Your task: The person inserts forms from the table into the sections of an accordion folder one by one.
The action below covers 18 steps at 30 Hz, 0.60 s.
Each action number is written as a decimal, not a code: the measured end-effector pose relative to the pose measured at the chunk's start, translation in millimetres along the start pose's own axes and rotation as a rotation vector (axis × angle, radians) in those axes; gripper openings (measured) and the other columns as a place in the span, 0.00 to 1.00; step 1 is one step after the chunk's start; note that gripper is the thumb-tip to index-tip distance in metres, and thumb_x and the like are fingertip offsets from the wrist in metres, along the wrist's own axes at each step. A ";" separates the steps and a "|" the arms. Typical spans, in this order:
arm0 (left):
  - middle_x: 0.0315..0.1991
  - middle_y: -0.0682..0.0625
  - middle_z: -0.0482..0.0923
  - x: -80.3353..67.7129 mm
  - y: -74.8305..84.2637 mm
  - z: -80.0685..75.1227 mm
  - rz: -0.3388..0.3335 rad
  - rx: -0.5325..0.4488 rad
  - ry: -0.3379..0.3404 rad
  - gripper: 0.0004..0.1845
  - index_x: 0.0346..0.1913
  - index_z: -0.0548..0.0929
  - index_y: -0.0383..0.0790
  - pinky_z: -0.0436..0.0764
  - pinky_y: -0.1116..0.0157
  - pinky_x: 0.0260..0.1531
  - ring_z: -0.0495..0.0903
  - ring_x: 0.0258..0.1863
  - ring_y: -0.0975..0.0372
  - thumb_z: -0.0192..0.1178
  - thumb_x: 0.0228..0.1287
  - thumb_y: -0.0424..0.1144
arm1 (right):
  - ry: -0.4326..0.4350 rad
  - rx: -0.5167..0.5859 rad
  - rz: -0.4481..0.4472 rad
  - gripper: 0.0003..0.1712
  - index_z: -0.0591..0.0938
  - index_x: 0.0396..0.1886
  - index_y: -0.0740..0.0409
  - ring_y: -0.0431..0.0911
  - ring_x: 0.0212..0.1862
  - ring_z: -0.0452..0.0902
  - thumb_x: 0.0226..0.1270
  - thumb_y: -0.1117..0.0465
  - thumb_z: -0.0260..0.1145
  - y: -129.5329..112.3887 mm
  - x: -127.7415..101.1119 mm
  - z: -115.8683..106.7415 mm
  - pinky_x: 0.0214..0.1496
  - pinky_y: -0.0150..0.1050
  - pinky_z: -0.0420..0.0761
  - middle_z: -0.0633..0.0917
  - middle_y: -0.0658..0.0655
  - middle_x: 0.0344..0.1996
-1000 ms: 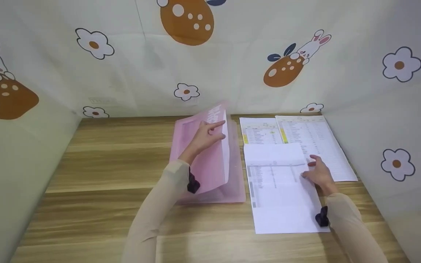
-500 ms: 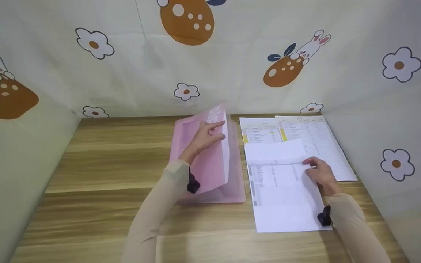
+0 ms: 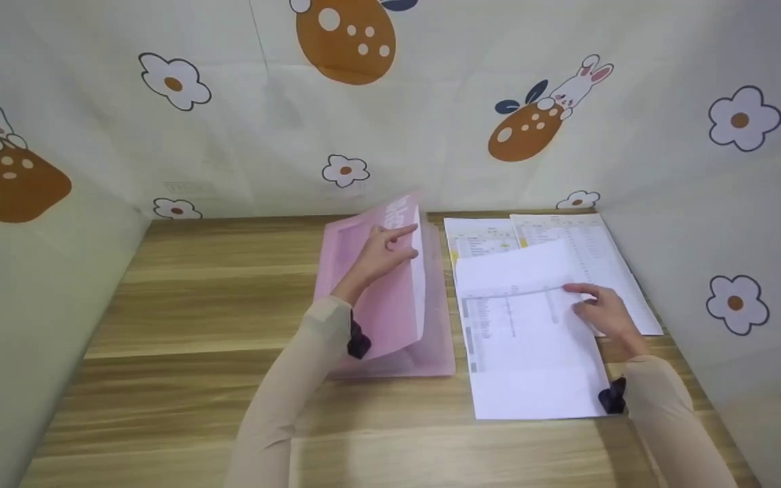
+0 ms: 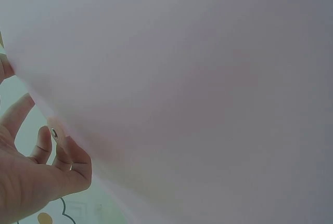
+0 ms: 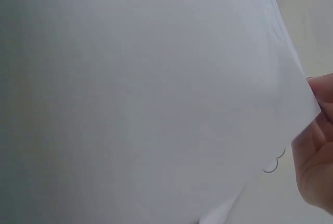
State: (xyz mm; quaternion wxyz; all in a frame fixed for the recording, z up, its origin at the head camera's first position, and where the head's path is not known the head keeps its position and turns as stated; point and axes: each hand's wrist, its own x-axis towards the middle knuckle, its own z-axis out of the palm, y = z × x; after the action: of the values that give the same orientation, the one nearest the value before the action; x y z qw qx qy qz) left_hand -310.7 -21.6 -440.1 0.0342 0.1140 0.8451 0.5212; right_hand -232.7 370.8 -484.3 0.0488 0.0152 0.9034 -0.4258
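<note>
A pink file folder (image 3: 394, 312) lies left of the papers with its cover tilted up. My left hand (image 3: 380, 254) holds that cover by its right edge; the left wrist view is mostly filled by the pale cover (image 4: 187, 99), fingers along its edge. To the right, a printed sheet of paper (image 3: 533, 386) has its far end raised over other papers. My right hand (image 3: 604, 315) pinches the sheet's right edge between thumb and fingers. Close up in the right wrist view, the white sheet (image 5: 156, 99) hides most of the scene, with the hand (image 5: 315, 167) at its corner.
Two printed papers with yellow marks, the left one (image 3: 482, 230) and the right one (image 3: 607, 271), lie behind the raised sheet. Patterned curtain walls (image 3: 431, 102) enclose the wooden table (image 3: 194, 305) at the back and sides.
My right hand has gone from loose fingers beside the sheet to pinching its edge. The sheet has shifted slightly away from me and its far end has risen. The left hand stays put.
</note>
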 end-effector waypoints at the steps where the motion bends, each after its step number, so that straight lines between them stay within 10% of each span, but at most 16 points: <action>1: 0.37 0.45 0.60 0.1 -0.1 0.0 0.000 -0.002 0.002 0.26 0.55 0.75 0.50 0.64 0.65 0.32 0.62 0.36 0.57 0.62 0.48 0.41 | -0.005 0.015 -0.024 0.24 0.71 0.56 0.64 0.49 0.34 0.70 0.57 0.69 0.53 -1.5 -0.5 -2.2 0.31 0.34 0.69 0.67 0.65 0.56; 18: 0.38 0.44 0.60 -1.5 -0.3 -0.7 0.013 0.004 -0.008 0.26 0.55 0.75 0.50 0.63 0.65 0.32 0.61 0.36 0.57 0.61 0.49 0.41 | 0.022 0.136 -0.232 0.29 0.67 0.58 0.67 0.47 0.37 0.73 0.53 0.77 0.54 -24.6 -5.3 -17.8 0.29 0.30 0.73 0.63 0.65 0.58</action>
State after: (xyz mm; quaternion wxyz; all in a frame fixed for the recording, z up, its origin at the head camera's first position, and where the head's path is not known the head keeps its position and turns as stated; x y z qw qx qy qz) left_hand -309.3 -22.7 -440.1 0.0342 0.1215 0.8453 0.5192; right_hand -230.5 368.9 -453.6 -0.0119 -0.0812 0.8688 -0.4884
